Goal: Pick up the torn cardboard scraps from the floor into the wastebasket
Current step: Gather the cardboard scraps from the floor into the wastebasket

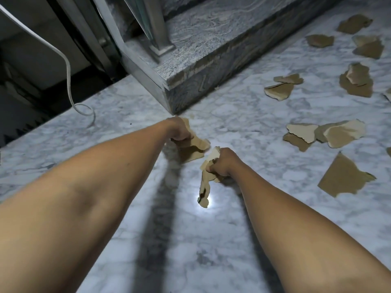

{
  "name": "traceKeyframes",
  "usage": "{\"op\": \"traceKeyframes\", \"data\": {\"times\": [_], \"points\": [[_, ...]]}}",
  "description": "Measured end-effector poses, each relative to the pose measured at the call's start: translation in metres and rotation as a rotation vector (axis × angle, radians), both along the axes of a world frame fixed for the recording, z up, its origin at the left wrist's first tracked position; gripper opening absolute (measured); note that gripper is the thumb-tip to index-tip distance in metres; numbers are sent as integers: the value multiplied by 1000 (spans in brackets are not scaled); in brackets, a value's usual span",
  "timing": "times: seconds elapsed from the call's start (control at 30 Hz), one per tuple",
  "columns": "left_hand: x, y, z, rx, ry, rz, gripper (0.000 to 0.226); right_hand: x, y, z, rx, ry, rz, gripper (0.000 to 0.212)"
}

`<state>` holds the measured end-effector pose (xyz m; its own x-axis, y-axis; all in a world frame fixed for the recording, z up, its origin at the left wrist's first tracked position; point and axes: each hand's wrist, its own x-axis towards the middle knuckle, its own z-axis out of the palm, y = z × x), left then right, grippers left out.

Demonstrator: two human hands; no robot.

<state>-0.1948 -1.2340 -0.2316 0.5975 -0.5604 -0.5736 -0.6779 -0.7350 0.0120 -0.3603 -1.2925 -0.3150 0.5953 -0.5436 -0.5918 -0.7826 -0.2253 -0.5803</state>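
Cardboard pickup: partly done
Left hand (179, 132) and right hand (224, 163) each grasp scraps (196, 144); roughly 10 loose scraps (342, 176) remain along floor's (243, 115) right edge.

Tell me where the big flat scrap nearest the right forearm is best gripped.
Pinch the large scrap at its torn right edge, coming in from the right. It lies flat on the floor, and only that ragged edge seems to lift enough to get under it. The right hand, nearest it, grips other scraps.
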Motion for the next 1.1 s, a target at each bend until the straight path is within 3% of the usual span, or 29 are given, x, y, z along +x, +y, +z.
{"op": "traceKeyframes", "data": {"times": [0.07,0.23,0.37,0.43,0.6,0.73,0.87,1.0,1.1], "points": [[-3,5,-18,-101,-46,30,68,-1,0,1,-5,2,3,40],[-18,15,-48,-142,-72,100,80,-5,5,-2,-34,-53,-13,40],[-18,11,-61,-260,41,295,90,-15,-2,-3,-65,-43,-7,32],[-20,8,-66,-262,85,355,96,-22,-16,-1,-99,70,42,36],[-37,-10,-54,-254,93,125,46,-75,-93,25,-159,545,263,44],[-79,-20,-41,-163,206,25,38,-167,-146,40,-240,691,127,56],[-145,-51,-4,-131,218,-60,41,-238,-160,46,-235,623,-40,72],[-200,-105,43,-70,133,-249,25,-267,-140,38,-209,413,-159,54],[-230,-136,65,-9,50,-341,26,-270,-138,32,-226,408,-214,53]]}}
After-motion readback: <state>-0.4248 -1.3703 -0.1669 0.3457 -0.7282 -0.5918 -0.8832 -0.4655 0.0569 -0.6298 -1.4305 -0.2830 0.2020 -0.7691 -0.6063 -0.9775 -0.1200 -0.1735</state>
